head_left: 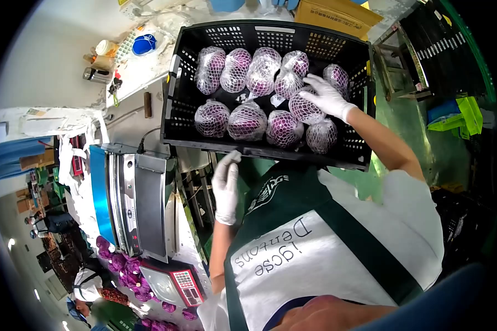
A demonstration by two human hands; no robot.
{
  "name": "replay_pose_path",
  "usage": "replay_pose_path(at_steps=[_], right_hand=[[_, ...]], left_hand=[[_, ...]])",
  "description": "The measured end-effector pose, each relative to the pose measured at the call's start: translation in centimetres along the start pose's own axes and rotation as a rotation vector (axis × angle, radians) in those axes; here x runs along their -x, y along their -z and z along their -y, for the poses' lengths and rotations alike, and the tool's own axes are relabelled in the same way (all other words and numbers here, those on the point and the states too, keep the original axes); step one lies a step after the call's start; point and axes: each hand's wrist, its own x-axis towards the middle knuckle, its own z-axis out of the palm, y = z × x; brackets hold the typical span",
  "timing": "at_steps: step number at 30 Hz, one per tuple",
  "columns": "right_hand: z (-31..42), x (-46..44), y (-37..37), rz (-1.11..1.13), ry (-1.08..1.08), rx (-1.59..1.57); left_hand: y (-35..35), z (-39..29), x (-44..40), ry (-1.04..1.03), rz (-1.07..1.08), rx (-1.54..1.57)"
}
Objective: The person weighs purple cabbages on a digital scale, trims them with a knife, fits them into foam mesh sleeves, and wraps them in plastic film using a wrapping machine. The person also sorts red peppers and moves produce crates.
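Note:
A black plastic crate holds several round purple vegetables that look like red cabbages, each wrapped in white foam netting, in two rows. My right hand, in a white glove, reaches inside at the right. Its fingers are spread over the top of one netted cabbage and do not visibly close around it. Beside that hand sits another netted cabbage. My left hand, also gloved, is held just outside the crate's near side with fingers stretched toward the rim. Nothing shows in it, and I cannot tell whether its fingertips touch the crate.
To the left are a metal-and-blue machine and a red-and-white weighing scale, with purple cabbages beside them. A cardboard box stands behind the crate. A green bin is at far right. Another person works at lower left.

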Motion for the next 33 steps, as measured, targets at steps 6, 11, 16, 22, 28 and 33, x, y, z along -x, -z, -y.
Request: replay_pose_path(at_steps=[6, 11, 16, 22, 28, 33], right_hand=[[0.3, 8.3, 8.1, -0.619, 0.006, -0.005], [-5.5, 11.8, 5.3, -0.739, -0.467, -0.475], [-3.7, 11.8, 5.0, -0.567, -0.679, -0.778], [-3.8, 10.4, 6.5, -0.472, -0.836, -0.651], [-4.1, 11.7, 6.8, -0.501, -0.792, -0.796], [-1.0, 11.9, 8.3, -0.572, -0.833, -0.873]], left_hand=[[4.1, -5.0, -8.9, -0.204, -0.142, -0.371], [11.0, -1.9, -19.8, -0.475, -0.28, -0.785], [15.6, 3.0, -30.5, -0.096, 0.156, -0.613], [13.6, 3.7, -33.4, 0.247, 0.203, -0.439], [13.6, -0.4, -32.7, 0.286, 0.156, -0.483], [12.2, -3.2, -34.0, 0.226, 0.219, -0.461]])
